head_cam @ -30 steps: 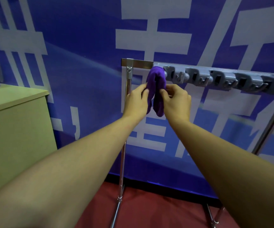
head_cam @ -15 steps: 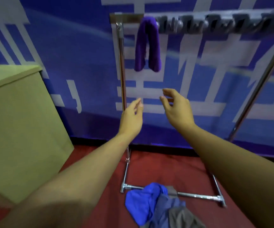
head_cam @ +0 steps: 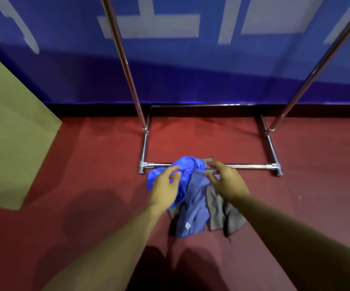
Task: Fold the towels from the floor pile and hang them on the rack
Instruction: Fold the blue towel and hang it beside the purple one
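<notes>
Both hands reach down over the floor pile with fingers spread and nothing held yet: the left hand [head_cam: 165,189] hovers above the crumpled bright blue towel [head_cam: 185,168], the right hand [head_cam: 225,181] above the flatter lavender-blue towel with a small white tag [head_cam: 195,208], its fingertips loosely curled as if about to pinch an edge — whether any finger already touches cloth cannot be told. Beneath and to the right lies a grey towel [head_cam: 220,211]. The pile sits on the dark red carpeted floor [head_cam: 98,164], partly draped across the front base bar of the chrome metal rack [head_cam: 247,165], whose two uprights rise toward the blue printed wall banner [head_cam: 190,66]; the hanging rail is out of view. An olive-green cabinet side [head_cam: 12,122] stands at the left. The likely trouble is in the overlap — lifting one towel may drag its neighbours along, or snag cloth on the base bar, leaving a tangle to sort before folding.
</notes>
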